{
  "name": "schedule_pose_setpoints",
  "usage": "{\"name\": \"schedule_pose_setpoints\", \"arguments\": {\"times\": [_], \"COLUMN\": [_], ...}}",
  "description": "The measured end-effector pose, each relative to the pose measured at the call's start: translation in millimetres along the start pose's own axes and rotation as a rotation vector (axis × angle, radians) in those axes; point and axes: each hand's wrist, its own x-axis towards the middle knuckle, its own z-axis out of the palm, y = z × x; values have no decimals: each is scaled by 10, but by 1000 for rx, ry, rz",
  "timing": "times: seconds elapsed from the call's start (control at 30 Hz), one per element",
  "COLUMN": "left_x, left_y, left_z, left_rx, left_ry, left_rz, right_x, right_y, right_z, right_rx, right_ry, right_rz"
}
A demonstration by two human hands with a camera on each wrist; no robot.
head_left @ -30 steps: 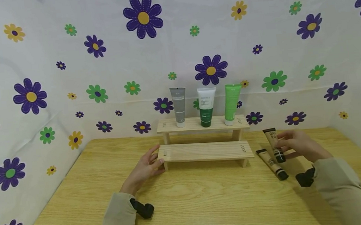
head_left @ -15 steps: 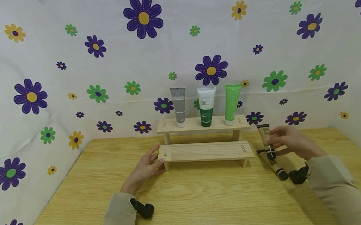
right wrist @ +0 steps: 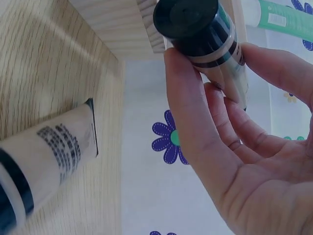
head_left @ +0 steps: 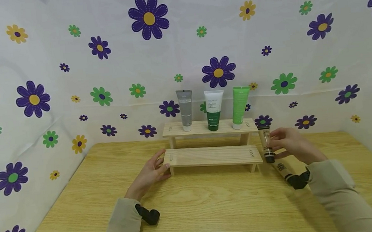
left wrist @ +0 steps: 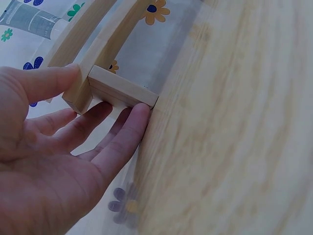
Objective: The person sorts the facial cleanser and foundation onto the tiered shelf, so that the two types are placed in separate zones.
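Observation:
My right hand [head_left: 294,145] holds a beige squeeze tube [head_left: 265,140] with a black cap pointing down, between thumb and fingers. The tube is upright, right beside the right end of the lower wooden shelf [head_left: 212,155]. Seen from the right wrist, the black cap [right wrist: 188,19] faces the camera near the shelf's edge. A second beige tube [head_left: 281,168] lies on the table below, partly hidden by the right wrist's camera. At the shelf's left end, my left hand [head_left: 148,173] grips the corner; in the left wrist view its thumb touches the board and its fingers meet the leg [left wrist: 122,88].
Behind stands a higher wooden shelf [head_left: 198,129]. On it stand a grey tube [head_left: 185,110], a white and green tube [head_left: 213,110] and a bright green tube [head_left: 240,106]. A flower-patterned white sheet [head_left: 113,70] hangs around the wooden table [head_left: 196,210].
My right hand has carried the beige tube leftward from over the lying tube to the lower shelf's right end. The left hand has stayed at the shelf's left corner.

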Motion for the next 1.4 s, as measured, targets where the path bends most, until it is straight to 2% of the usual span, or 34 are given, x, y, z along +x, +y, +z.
{"name": "schedule_pose_setpoints", "arguments": {"times": [0.53,0.87,1.4], "left_x": [-11,-2,4], "left_y": [11,8,2], "left_z": [6,11,11], "left_rx": [-6,5,2], "left_ry": [-1,6,2], "left_rz": [2,-3,9], "right_x": [-11,-16,31], "right_y": [-57,-121,-239], "right_z": [60,132,290], "right_rx": [64,63,91], "right_ry": [9,15,16], "right_rz": [-49,-77,-77]}}
